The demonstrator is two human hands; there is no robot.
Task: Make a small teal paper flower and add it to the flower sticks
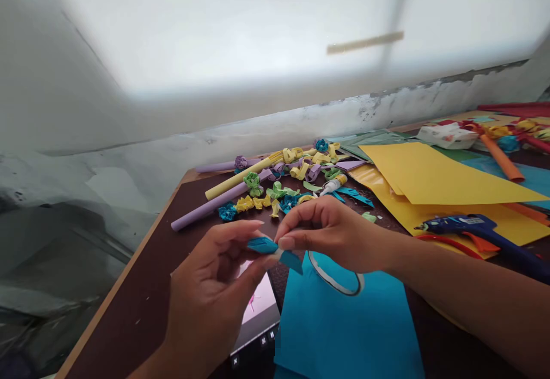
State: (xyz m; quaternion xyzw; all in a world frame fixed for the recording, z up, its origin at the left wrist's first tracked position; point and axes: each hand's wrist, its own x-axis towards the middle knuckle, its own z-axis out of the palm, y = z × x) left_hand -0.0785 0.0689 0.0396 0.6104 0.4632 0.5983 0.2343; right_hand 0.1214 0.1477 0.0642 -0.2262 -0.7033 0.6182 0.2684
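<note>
A small folded piece of blue paper (263, 245) is held up between both hands. My left hand (215, 276) grips it between thumb and fingers from the left. The fingertips of my right hand (330, 233) pinch its right end, where a blue flap (292, 261) hangs down. Below my right hand shows a white and black loop (358, 284), like a scissors handle; whether it lies on the paper or hangs from the hand, I cannot tell. Under the hands lie a large blue sheet (348, 327) and a screen (262, 304), partly hidden by my left hand.
Purple (215, 204) and yellow paper tubes (236, 178), curled strips and crumpled paper flowers (253, 183) lie at the back, near a glue bottle (334, 184). To the right are yellow sheets (438, 173), a blue glue gun (481, 227) and an orange tube (501, 158). A wall stands behind.
</note>
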